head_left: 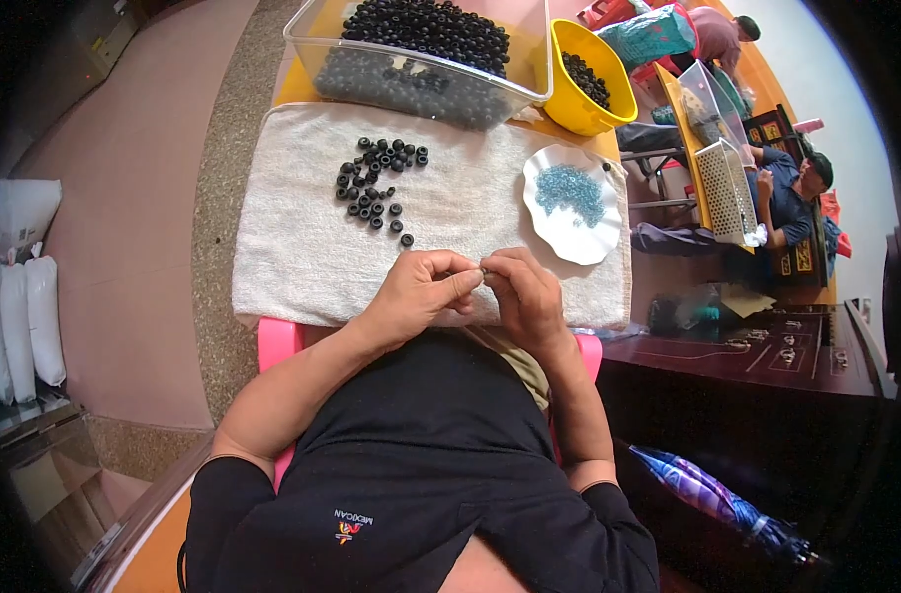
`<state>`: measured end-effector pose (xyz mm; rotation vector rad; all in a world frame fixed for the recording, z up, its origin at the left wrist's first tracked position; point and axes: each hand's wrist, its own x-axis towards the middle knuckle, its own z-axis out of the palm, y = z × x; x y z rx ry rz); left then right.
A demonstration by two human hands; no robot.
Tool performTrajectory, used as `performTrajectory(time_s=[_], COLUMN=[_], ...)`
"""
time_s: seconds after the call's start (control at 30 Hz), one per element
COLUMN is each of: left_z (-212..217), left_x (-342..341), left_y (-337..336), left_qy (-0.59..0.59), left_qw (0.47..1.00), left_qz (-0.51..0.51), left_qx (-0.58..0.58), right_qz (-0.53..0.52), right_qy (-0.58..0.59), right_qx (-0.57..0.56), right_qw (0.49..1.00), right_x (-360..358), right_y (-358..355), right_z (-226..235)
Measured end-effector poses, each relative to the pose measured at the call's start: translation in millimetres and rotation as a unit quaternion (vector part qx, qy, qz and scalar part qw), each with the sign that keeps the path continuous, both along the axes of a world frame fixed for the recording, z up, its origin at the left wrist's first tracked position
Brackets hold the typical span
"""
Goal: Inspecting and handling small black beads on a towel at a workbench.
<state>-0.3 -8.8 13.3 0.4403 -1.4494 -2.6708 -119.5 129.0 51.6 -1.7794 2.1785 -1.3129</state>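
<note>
My left hand [423, 294] and my right hand [525, 296] meet above the near edge of a white towel [292, 217], fingertips almost touching. Each is closed in a pinch. A tiny dark object [484, 273] shows between the fingertips, too small to name. Beyond my left hand lies a loose scatter of round black beads [376, 194] with holes, one of them closest to me. A white scalloped plate [572, 244] sits past my right hand, bearing a heap of small clear-blue beads [569, 192].
At the towel's far side stand a clear bin [312, 44] full of black beads and a yellow tub [620, 99] holding more. White sacks [43, 321] line the floor at left. Two other people sit at right by a crate [724, 198]; a folded umbrella [712, 494] lies lower right.
</note>
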Motion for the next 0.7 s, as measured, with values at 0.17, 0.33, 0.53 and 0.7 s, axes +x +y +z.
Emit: performTrajectory(time_s=[0.17, 0.33, 0.53, 0.7], left_z=[0, -2, -2, -2], left_x=[-2, -3, -2, -2], left_y=[0, -2, -1, 0], left_qy=[0.002, 0.018, 0.028, 0.022], left_qw=[1.0, 0.998, 0.997, 0.997], left_qz=[0.013, 0.004, 0.007, -0.004], left_qx=[-0.024, -0.052, -0.075, -0.075], right_qz=[0.0, 0.02, 0.031, 0.019], right_qy=[-0.033, -0.131, -0.105, -0.118], right_qx=[0.002, 0.024, 0.038, 0.022], right_qw=[0.999, 0.991, 0.993, 0.993], right_x=[0, -8, -13, -10], right_y=[-1, 5, 6, 6], right_z=[-1, -3, -8, -11])
